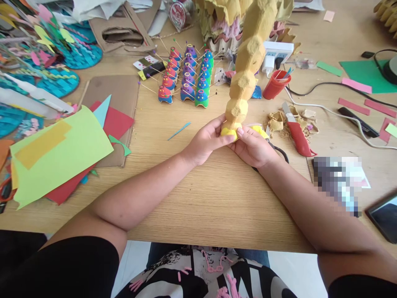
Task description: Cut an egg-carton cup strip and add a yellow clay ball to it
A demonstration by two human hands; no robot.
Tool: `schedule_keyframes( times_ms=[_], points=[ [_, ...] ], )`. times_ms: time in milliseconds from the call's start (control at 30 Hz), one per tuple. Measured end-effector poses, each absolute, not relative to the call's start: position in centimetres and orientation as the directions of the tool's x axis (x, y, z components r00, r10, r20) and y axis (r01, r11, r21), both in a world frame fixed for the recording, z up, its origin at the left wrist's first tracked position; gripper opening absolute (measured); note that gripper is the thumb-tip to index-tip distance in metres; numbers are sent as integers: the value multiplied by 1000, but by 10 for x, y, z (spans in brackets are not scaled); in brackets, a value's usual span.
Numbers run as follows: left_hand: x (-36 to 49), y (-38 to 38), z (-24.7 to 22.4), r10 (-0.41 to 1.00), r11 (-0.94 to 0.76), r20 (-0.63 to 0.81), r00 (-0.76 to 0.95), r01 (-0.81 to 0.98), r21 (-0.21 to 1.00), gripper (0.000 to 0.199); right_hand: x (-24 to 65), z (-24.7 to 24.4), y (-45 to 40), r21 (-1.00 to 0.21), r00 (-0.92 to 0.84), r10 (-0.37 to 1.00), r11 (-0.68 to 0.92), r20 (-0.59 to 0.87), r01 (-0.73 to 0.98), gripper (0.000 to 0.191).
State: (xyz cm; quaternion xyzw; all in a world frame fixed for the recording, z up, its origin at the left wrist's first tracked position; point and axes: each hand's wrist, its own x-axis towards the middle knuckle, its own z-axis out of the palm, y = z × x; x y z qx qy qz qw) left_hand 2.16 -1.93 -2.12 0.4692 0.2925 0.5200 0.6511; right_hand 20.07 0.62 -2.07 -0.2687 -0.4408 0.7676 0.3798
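Note:
A long yellow egg-carton strip (242, 85) rises from between my hands toward the top of the view, its near end brighter yellow. My left hand (209, 140) grips that near end from the left, thumb on top. From the right, my right hand (253, 145) pinches the same end, its thumb close to the left one. A smaller bright yellow piece (259, 131) shows just beyond my right hand. Black-handled scissors (281, 152) lie partly hidden behind my right hand. Several painted caterpillar-like carton strips (187, 76) stand beyond my left hand.
Coloured paper sheets (65, 151) and cardboard lie at the left. A thin blue stick (179, 130) lies near the middle. To the right are a red cup (275, 85), a red-handled knife (297, 132), cables and a power strip (279, 50). Stacked egg cartons (217, 18) stand behind.

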Motion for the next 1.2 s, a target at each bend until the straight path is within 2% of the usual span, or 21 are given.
schedule_keyframes(
  times_ms=[167, 667, 833, 1033, 1200],
  points=[
    [23, -20, -27, 956, -53, 149, 253, -349, 936, 76, 202, -22, 6, -877, -573, 816, -332, -82, -348, 40],
    [23, -21, -28, 948, -107, 206, 243, -365, 925, 70, 205, -21, 6, -884, -588, 805, -331, -81, -331, 36],
    [23, -20, -25, 946, -87, 198, 256, -388, 917, 72, 205, -22, 6, -878, -577, 812, -337, -87, -341, 38],
    [20, -18, -21, 949, 41, 112, 295, -468, 883, 64, 204, -20, 5, -873, -572, 815, -345, -97, -344, 39],
    [22, -18, -20, 953, 32, 116, 281, -474, 880, 62, 204, -18, 5, -879, -574, 813, -340, -96, -334, 40]
  ],
)
